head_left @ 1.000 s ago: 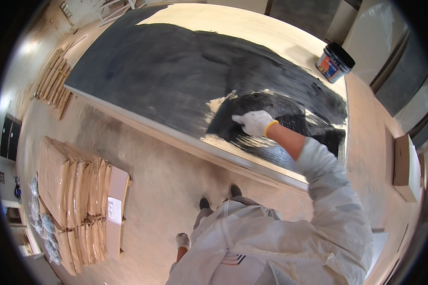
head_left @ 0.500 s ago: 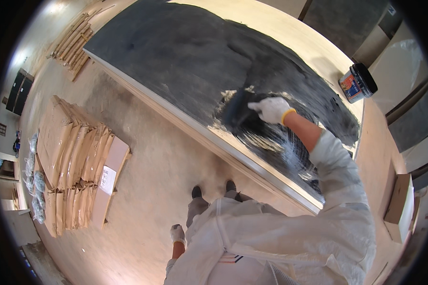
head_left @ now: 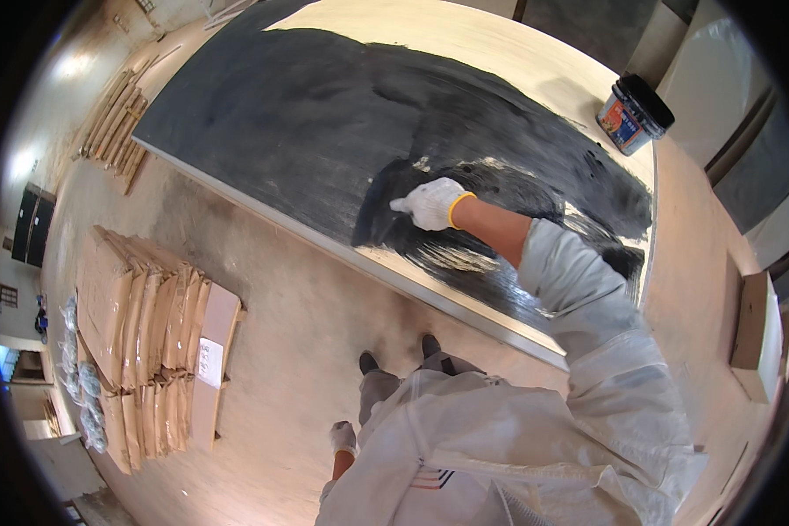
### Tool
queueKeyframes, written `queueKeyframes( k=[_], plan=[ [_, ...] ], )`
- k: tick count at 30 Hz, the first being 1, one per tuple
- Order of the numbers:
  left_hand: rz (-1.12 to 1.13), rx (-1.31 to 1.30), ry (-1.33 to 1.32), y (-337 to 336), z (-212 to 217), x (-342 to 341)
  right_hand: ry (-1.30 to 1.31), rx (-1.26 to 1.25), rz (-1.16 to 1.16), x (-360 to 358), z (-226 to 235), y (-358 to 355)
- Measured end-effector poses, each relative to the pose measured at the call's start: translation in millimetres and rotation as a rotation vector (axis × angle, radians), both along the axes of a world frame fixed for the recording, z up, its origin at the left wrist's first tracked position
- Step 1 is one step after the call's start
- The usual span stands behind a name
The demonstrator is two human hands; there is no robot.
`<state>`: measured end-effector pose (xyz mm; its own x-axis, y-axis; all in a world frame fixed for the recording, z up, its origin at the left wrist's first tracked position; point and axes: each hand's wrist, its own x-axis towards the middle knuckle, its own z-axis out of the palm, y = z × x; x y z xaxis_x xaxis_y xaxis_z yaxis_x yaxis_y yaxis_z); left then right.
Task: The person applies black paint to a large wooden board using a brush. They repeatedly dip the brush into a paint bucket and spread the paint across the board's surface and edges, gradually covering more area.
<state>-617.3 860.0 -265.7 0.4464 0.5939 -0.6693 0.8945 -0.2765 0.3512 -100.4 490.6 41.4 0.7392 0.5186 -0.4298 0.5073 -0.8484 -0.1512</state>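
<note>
A large pale board (head_left: 500, 53) lies flat in front of me, most of its top coated black. My right hand (head_left: 431, 203), in a white glove with a yellow cuff, presses on the wet black surface near the board's front edge, fingers curled; anything under the palm is hidden. Glossy streaks (head_left: 465, 259) shine just beside it. A paint tub (head_left: 633, 114) with a black lid stands on the bare far right corner. My left hand (head_left: 344, 436), also gloved, hangs by my side away from the board; it is small in view.
Flat cardboard packs (head_left: 149, 333) are stacked on the concrete floor at left, with wrapped bundles (head_left: 79, 386) beyond them. Wooden slats (head_left: 114, 131) lie at the far left. A cardboard box (head_left: 749, 329) sits to the right. My shoes (head_left: 394, 355) stand close to the board's edge.
My right hand has swept leftward across the board, spreading the black coat over a wider patch. The left hand stays hanging at my side.
</note>
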Motion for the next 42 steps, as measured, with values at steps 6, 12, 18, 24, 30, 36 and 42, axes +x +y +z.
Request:
queueKeyframes(
  k=[6,12,18,24,30,36,42],
  plan=[
    [-0.018,0.007,-0.066,1.5,3.3,12.6,-0.028,-0.045,-0.283,16.0,-1.3,-68.4],
    [-0.167,-0.010,0.010,30.1,-25.5,-32.2,-0.030,0.031,-0.284,1.8,-11.6,-61.2],
    [-0.079,-0.113,-0.024,42.9,-30.3,-10.2,0.026,-0.015,-0.256,-35.8,-5.9,-43.7],
    [-0.091,-0.009,0.034,59.7,-7.4,29.1,-0.022,-0.039,-0.667,-28.5,-6.8,-165.0],
    [-0.188,-0.046,0.057,89.7,-1.7,48.6,-0.010,-0.015,-0.618,-17.6,-17.8,-112.7],
    [-0.135,-0.070,-0.026,126.0,-10.8,71.7,-0.080,0.014,-0.978,-34.6,-45.0,-101.1],
    [-0.119,-0.197,-0.078,145.7,-59.1,69.3,0.088,-0.785,-0.519,-133.0,-87.0,-353.0]
  ],
)
